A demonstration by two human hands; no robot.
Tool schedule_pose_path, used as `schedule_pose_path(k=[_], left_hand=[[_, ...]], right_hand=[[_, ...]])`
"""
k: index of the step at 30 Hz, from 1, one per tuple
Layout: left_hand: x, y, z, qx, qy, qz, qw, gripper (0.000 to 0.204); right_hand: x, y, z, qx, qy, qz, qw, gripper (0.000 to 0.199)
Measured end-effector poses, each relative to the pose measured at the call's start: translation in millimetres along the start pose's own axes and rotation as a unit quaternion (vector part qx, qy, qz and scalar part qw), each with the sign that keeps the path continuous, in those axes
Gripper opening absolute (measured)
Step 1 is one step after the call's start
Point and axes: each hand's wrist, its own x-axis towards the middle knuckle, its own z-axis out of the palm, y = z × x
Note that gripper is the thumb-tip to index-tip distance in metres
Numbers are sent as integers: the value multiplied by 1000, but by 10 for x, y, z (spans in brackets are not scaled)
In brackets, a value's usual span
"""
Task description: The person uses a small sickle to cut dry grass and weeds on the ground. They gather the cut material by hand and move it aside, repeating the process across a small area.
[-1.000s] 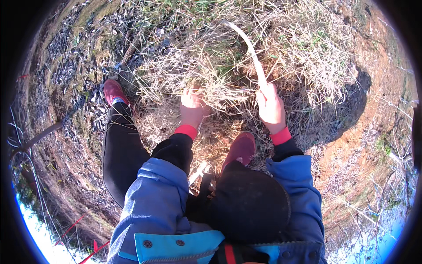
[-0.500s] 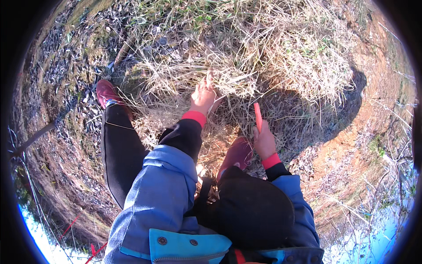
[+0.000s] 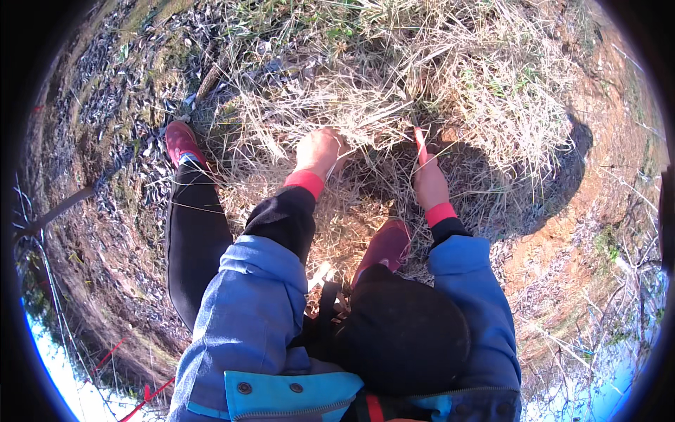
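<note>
My left hand [image 3: 320,152] is closed round a bunch of dry grass [image 3: 337,112] in front of me, its fingertips hidden among the stalks. To its right, my right hand [image 3: 429,184] grips the orange-red handle [image 3: 420,144] of what looks like a sickle. The handle points away from me, and its far end reaches the edge of the grass. Most of the blade is lost among the pale stalks, so its shape is hard to make out.
My reddish shoes [image 3: 184,143] stand apart on the ground. A thick stick [image 3: 207,83] lies beyond the left shoe. Dark fallen leaves [image 3: 112,91] cover the left side. Bare brown soil [image 3: 541,246] and thin branches [image 3: 633,271] are at the right.
My left hand has closed on the grass, its fingers no longer stretched out. My right hand has moved forward and slightly right, bringing the tool's handle up to the grass.
</note>
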Motion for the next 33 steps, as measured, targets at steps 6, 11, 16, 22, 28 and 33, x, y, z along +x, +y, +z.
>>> schedule_pose_path(k=[6, 11, 16, 22, 28, 33], left_hand=[[-168, -215, 434, 26, 37, 113, 993, 25], [-445, -530, 820, -79, 123, 68, 987, 19], [-753, -992, 855, -36, 238, 88, 967, 24], [-288, -1672, 1267, -877, 93, -88, 464, 29], [-171, -1744, 1457, -767, 153, -27, 623, 28], [-367, -1588, 1160, -381, 270, -56, 882, 29]], right_hand=[[-1578, 589, 167, 56, -86, 67, 992, 37], [-2170, 553, 115, 32, -230, 168, 958, 41], [-1993, 330, -249, 18, -201, 98, 974, 39], [-789, -63, -326, 98, 53, -97, 989, 26], [472, -576, 79, 62, 40, -178, 981, 43], [-272, -141, 300, 51, -33, 0, 998, 31]])
